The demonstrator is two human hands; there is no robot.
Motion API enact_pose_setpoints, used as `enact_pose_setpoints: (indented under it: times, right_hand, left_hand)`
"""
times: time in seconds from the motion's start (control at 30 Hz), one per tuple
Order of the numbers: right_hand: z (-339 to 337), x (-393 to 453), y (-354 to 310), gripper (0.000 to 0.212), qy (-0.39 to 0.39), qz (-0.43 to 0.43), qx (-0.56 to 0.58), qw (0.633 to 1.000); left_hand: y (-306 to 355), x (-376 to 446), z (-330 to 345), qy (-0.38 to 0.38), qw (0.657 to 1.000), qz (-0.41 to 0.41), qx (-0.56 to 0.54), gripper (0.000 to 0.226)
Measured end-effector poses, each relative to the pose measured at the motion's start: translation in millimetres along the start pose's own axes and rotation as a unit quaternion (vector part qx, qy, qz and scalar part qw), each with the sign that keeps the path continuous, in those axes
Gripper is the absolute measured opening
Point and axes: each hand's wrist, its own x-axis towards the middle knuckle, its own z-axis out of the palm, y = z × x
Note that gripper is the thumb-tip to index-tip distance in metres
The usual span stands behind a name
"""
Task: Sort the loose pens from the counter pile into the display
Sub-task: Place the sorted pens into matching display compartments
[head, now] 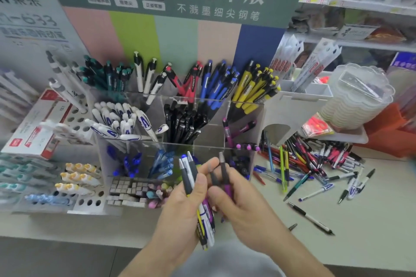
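L hand (pixel 180 207) grip holds a bundle of pens (pixel 202 216); R hand (pixel 238 200) grip pinches a purple pen (pixel 226 177). Beyond: clear display (pixel 171 123), compartments w/ colour-sorted pens. Far right on table (pixel 337 220): loose pen pile (pixel 315 164).

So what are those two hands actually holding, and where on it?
The left hand grips a bundle of pens around their middles; the right hand pinches a purple pen near its middle.

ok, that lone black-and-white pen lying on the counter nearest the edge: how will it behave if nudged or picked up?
The pen looks slim and rounded, so a sideways nudge would probably roll it on the smooth counter. It seems a light, stiff plastic stick, likely easy to pinch. It lies apart from the pile, so nothing should snag.
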Motion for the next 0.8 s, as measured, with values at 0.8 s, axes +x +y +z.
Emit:
enact_pose_setpoints:
  times: [0.8]
  right_hand:
    - [-62, -11, -47, 0.024, -0.226, 0.109, -0.158, 0.955]
  left_hand:
    - [45, 24, -1, -0.131, 0.886, 0.108, 0.432, 0.01]
